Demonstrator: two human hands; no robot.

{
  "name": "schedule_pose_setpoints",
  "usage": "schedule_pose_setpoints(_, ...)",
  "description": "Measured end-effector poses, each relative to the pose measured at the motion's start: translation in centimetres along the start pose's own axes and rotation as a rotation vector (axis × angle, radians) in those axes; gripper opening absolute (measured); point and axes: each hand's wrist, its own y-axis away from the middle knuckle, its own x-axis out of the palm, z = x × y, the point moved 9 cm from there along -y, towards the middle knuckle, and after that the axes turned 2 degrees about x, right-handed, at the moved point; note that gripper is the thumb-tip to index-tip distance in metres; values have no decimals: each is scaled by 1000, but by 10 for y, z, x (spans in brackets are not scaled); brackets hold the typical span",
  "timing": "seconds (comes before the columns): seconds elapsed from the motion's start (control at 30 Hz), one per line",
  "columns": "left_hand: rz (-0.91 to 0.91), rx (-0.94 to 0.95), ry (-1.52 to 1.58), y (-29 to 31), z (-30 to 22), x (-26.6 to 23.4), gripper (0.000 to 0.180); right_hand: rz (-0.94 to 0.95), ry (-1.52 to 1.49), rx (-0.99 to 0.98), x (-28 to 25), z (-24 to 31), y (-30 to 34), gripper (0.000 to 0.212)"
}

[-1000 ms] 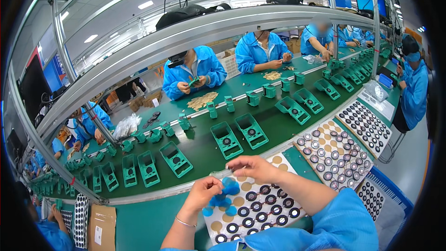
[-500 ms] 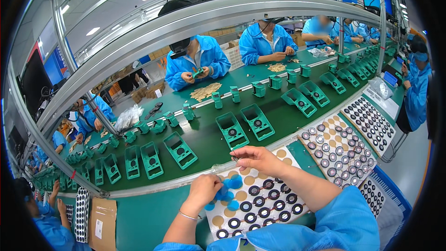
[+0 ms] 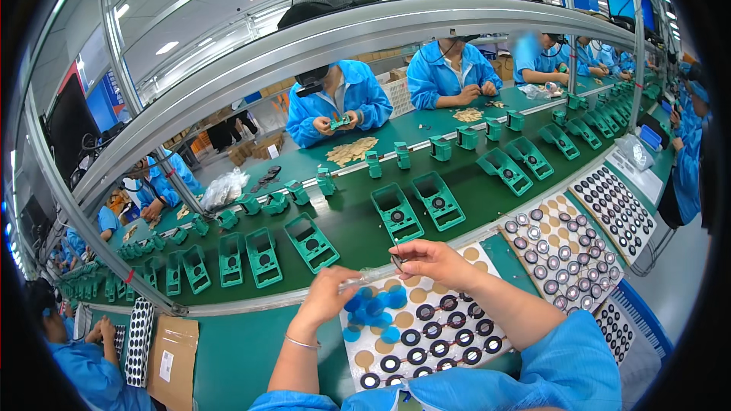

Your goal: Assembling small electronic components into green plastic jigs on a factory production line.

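My right hand is above the far edge of a white board, its thumb and fingertips pinching a small dark round part seen nearly edge-on. My left hand is closed, fingertips together beside some clear plastic film; whatever they hold is too small to make out. Translucent blue discs lie loosely overlapping on the board's left side, close to my left hand. Tan discs show around them, and black ring-shaped parts with pale centres sit in rows nearer to me.
Beyond the board, a green conveyor carries several green plastic housings and smaller green pieces. More boards of round parts lie to the right. A cardboard piece lies left. Co-workers in blue sit opposite.
My left hand has moved from the blue discs to the board's far edge, uncovering more of them. My right hand still pinches the dark part. The whole view has shifted slightly.
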Motion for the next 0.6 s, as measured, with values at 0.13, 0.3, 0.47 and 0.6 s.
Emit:
schedule_pose_setpoints(0.13, -418, 34, -548, -6, 37, -64, 29, -79, -23, 14, -6, 0, -1, 35)
schedule_pose_setpoints(0.3, -383, -137, -802, -17, 99, -69, 45, -158, 44, -1, -11, 9, 1, 31)
schedule_pose_setpoints(0.47, -280, -89, -765, -26, 121, -45, 38, -238, 8, -51, -26, 10, -3, 29)
schedule_pose_setpoints(0.6, -293, 41, -695, -29, 111, -40, 30, -324, 193, -55, -34, 23, -20, 24)
